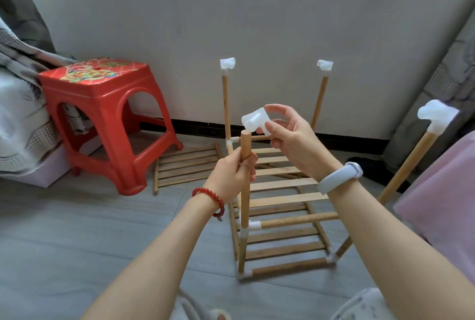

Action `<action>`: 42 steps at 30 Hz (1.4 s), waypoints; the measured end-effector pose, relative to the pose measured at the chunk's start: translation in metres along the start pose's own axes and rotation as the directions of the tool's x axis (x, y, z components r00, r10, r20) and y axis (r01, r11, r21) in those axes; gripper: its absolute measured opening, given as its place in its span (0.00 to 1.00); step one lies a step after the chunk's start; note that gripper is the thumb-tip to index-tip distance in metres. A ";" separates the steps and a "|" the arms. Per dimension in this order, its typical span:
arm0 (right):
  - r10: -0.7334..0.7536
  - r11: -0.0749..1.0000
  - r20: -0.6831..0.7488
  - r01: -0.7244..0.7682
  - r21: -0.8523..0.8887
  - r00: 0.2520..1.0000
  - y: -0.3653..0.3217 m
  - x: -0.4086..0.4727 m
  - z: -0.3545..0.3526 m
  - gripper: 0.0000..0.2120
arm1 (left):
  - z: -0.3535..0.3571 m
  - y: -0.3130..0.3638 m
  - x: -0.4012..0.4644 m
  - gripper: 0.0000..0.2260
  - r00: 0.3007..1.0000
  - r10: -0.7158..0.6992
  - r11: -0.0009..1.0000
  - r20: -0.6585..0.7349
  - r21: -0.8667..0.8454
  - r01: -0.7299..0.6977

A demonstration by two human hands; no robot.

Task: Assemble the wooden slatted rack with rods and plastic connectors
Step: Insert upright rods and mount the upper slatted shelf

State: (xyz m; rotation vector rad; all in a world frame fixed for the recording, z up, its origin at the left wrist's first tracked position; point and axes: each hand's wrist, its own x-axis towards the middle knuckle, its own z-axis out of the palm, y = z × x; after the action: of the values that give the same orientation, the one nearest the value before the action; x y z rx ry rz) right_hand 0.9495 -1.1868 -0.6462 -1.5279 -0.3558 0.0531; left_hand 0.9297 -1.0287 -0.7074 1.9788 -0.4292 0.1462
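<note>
The wooden rack stands on the floor with slatted shelves and four upright rods. My left hand grips the near left upright rod just below its bare top end. My right hand pinches a white plastic corner connector right above that rod's tip. The other three uprights carry white connectors: far left, far right and near right.
A red plastic stool stands to the left of the rack. A loose slatted panel lies on the floor between the stool and the rack. Bedding hangs at the far left, pink fabric at the right, a wall behind.
</note>
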 end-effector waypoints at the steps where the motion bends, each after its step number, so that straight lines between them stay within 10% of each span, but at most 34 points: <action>1: 0.000 1.000 -0.004 0.000 0.023 1.000 0.000 0.001 0.000 0.13 | 0.000 0.000 -0.001 0.05 1.000 0.012 0.999 -0.015 0.030 -0.011; 10: -0.169 0.956 -0.030 0.156 -0.247 0.985 -0.001 0.008 0.009 0.19 | -0.016 0.035 0.011 0.18 0.861 0.063 0.989 -0.505 -0.085 -0.122; 21: -0.401 0.854 -0.049 0.354 -0.380 0.915 0.012 -0.006 0.023 0.14 | -0.015 0.046 0.023 0.11 0.841 0.065 0.970 -0.537 -0.162 -0.179; 32: -0.035 0.896 0.209 0.123 -0.427 0.977 0.040 -0.020 0.015 0.09 | -0.031 0.044 0.013 0.13 0.886 0.231 0.961 -0.402 -0.046 -0.272; 42: 0.002 0.896 0.209 0.091 -0.434 0.978 0.045 -0.023 0.024 0.08 | -0.035 0.051 0.009 0.13 0.891 0.303 0.950 -0.337 0.032 -0.311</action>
State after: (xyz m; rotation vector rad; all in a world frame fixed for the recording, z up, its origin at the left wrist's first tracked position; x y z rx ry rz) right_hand 0.9299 -1.1671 -0.6950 -1.9723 -0.5981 0.0991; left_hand 0.9230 -1.0191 -0.6465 1.8043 -0.5113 0.6711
